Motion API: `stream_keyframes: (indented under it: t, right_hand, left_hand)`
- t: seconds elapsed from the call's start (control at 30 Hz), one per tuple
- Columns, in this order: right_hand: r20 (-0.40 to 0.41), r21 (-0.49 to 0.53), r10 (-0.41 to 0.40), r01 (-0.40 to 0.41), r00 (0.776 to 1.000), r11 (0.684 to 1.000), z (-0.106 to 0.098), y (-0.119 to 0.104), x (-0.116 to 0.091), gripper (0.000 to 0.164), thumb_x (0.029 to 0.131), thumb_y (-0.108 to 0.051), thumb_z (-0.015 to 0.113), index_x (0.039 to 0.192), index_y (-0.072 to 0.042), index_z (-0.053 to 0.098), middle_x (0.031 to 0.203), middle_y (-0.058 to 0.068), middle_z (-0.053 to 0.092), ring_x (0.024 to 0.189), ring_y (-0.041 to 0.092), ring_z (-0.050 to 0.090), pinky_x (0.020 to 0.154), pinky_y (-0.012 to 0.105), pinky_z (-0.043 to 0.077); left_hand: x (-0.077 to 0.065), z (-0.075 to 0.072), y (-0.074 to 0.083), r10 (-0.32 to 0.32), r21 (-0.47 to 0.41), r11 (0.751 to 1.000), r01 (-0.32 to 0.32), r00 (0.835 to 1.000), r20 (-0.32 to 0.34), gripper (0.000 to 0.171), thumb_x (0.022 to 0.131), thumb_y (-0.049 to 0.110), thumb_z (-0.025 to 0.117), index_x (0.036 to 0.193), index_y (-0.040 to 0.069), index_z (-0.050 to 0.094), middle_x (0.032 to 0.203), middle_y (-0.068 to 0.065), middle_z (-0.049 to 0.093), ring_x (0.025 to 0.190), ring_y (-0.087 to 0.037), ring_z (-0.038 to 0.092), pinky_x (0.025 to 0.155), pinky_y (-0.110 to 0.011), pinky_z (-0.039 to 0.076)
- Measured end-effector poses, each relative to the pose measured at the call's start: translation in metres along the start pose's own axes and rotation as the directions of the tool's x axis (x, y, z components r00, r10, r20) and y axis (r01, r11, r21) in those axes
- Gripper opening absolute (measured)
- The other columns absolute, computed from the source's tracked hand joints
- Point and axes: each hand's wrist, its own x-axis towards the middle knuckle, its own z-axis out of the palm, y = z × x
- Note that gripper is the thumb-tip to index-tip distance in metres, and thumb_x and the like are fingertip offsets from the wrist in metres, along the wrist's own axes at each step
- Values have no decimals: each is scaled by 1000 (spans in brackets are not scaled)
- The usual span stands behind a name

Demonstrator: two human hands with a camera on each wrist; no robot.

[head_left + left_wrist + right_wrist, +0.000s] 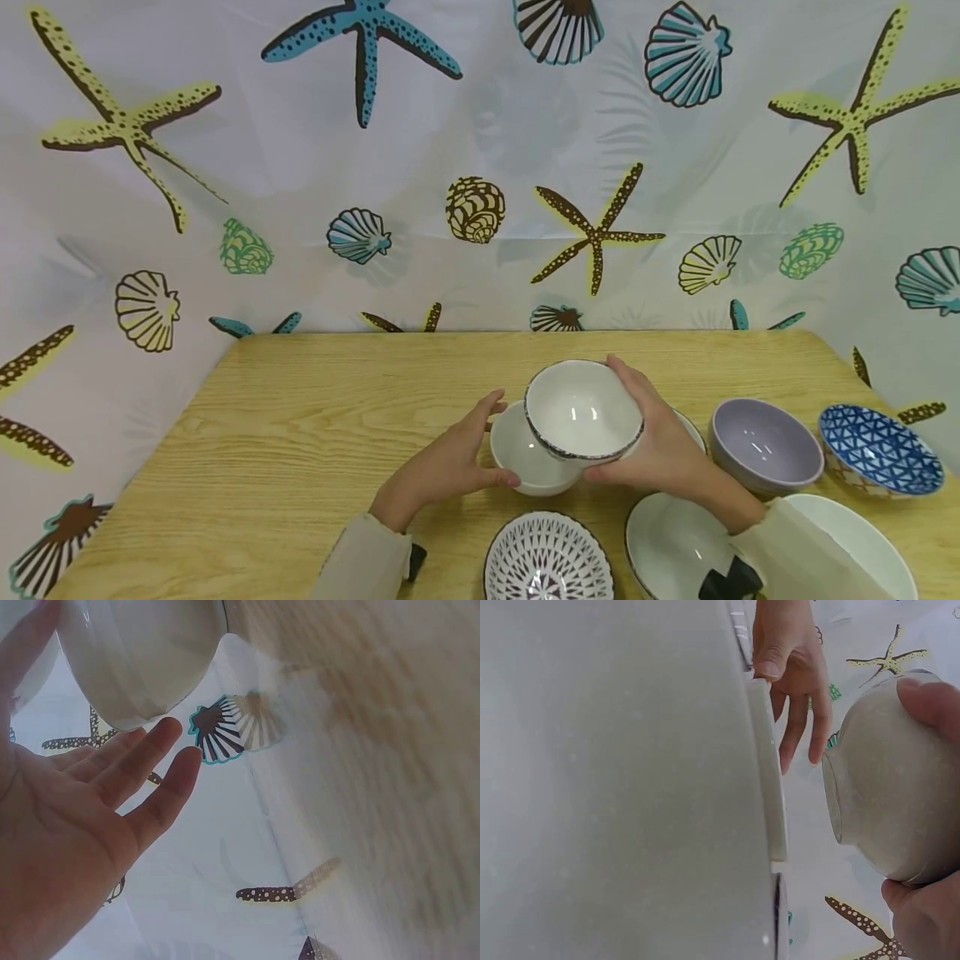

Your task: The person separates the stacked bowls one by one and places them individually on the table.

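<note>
A white bowl with a thin dark rim (585, 408) is tilted in my right hand (667, 442), which grips it between thumb and fingers. Its rounded underside and foot ring show in the right wrist view, held above the table. Partly behind it sits a smaller white dish (528, 468). My left hand (450, 462) is at that dish's left side, thumb over its near edge and fingers reaching past its far side. In the left wrist view the left hand's fingers are spread and loosely extended, with a pale bowl (142, 660) above them.
Nearest me are a patterned plate (549, 554), a dark-rimmed white dish (667, 542) and a large white plate (855, 533). Farther right stand a lavender bowl (765, 446) and a blue-patterned bowl (881, 450). A printed cloth (420, 158) hangs behind the wooden table (300, 433).
</note>
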Motion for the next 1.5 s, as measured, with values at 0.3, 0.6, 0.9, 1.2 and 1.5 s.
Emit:
stream_keyframes:
  t: [0.3,0.6,0.9,1.2,1.5]
  right_hand:
    - [-30,-22,5,-5,1000,1000,-16,-3,-10,120,57,-16,92,152,-5,18,144,18,36,122,37,46,95,53,45]
    - [-60,-84,58,-63,996,994,-33,-3,-29,122,58,-18,92,154,-13,15,150,18,31,122,39,46,91,55,45]
    - [-127,-166,54,-75,990,983,-54,2,-46,126,54,-13,93,154,-13,15,150,21,31,121,42,45,90,30,47]
    - [-189,-200,62,-100,980,975,-74,18,-67,124,55,-8,92,154,-20,17,148,21,36,119,6,43,83,0,33]
    - [-229,-234,114,-168,967,958,-88,38,-95,123,58,-5,89,154,-25,14,154,-7,26,107,-18,31,76,5,39]
  left_hand:
    - [0,0,1,5,11,1000,-5,1000,1,105,76,33,80,152,7,13,153,-15,31,132,-36,43,105,-55,38]
    - [-1,1,0,23,31,999,-23,1000,-3,104,76,35,80,152,5,14,153,-16,32,131,-36,46,104,-55,39]
    - [-1,2,-3,33,38,999,-33,999,-1,103,77,36,79,152,6,15,153,-16,31,130,-36,45,103,-55,40]
    - [-2,-1,-1,21,52,998,-21,1000,4,103,78,36,78,152,4,14,154,-17,28,132,-36,44,106,-52,38]
    - [-3,0,1,7,49,999,-8,1000,22,103,79,36,77,152,4,13,155,-16,26,134,-35,42,108,-51,36]
